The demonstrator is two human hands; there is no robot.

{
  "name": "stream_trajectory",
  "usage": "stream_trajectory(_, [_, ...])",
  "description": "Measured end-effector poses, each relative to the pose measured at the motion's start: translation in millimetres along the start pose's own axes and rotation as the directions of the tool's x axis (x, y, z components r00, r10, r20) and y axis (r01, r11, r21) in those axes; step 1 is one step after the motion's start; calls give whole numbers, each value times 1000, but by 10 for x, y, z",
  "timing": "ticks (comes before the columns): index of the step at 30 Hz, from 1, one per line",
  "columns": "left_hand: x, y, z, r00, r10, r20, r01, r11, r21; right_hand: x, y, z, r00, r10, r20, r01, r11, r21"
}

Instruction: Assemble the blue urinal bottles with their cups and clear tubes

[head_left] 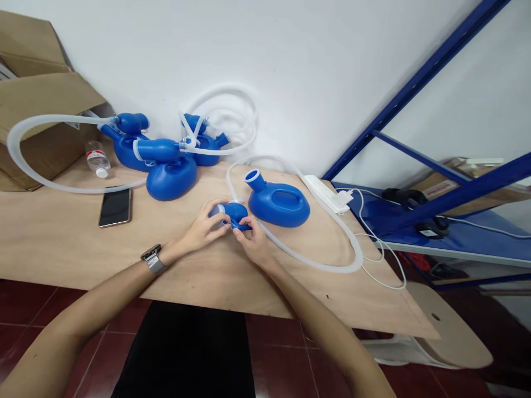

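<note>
Near the table's front, my left hand (pixel 206 226) is wrapped round a blue urinal funnel (pixel 235 210) with a pale rim at its left end. Thumb and fingertips of my right hand (pixel 254 241) pinch a small blue part at the funnel's near side; its exact shape is hidden by the fingers. A clear hose (pixel 319 264) loops out to the right beside my right hand, and back behind a blue urinal bottle (pixel 279 204). That bottle lies just right of the funnel, its open neck tilted up to the left.
Several blue urinal bottles (pixel 172 179) with funnels and a coiled hose (pixel 244 97) stand at the back left. Around them are a phone (pixel 115 207), a plastic water bottle (pixel 97 157) and a cardboard box (pixel 45 102). A white power strip (pixel 326 193) lies beside the blue shelf rack (pixel 398 215).
</note>
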State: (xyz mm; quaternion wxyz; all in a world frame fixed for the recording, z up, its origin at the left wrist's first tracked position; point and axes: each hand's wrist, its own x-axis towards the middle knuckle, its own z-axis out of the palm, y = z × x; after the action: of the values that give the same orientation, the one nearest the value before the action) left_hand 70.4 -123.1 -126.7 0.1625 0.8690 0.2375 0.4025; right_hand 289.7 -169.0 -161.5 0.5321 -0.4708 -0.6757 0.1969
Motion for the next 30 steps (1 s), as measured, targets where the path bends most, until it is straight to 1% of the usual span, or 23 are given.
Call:
stream_trajectory(4, [-38,-39,67,992,99,-80,-95,994,60,-4,20,2,999,-22,-32,23,999,33])
stream_trajectory(8, [-62,-64,145,974,176,-145,-161,980,114,-5,48,6,997,-49,-66,53,997,63])
stream_trajectory(12, [-59,-44,175,966,187,-176,-166,978,128,-29,72,25,993,-67,-95,76,993,95])
stream_trajectory(14, [-52,-36,143,972,182,-149,-164,978,131,-50,69,41,994,-51,-101,60,994,95])
stream_trajectory(17, [-50,-52,54,975,216,-57,-208,971,119,-77,42,64,996,23,-91,-15,996,85])
stream_trajectory(19, [-54,-87,-8,974,227,6,-226,966,125,-74,21,69,996,60,-61,-56,997,59])
stream_trajectory(21, [-53,-142,-62,975,219,24,-221,965,142,-40,16,50,1000,21,-23,-21,1000,14])
stream_trajectory(23, [-38,-214,-114,980,193,-41,-184,971,152,25,43,-5,998,-62,-32,61,997,-44])
stream_trajectory(25, [-13,-305,-175,975,130,-180,-102,982,157,111,110,-101,989,-114,-94,103,987,-120])
stream_trajectory(27, [6,-426,-245,943,30,-333,30,984,173,195,208,-230,985,-119,-127,91,974,-207])
stream_trajectory(29, [4,-579,-310,902,-54,-427,159,964,213,257,309,-367,990,-127,-62,100,940,-327])
stream_trajectory(30, [-7,-664,-336,892,-82,-444,208,947,244,276,349,-428,991,-130,-2,118,907,-405])
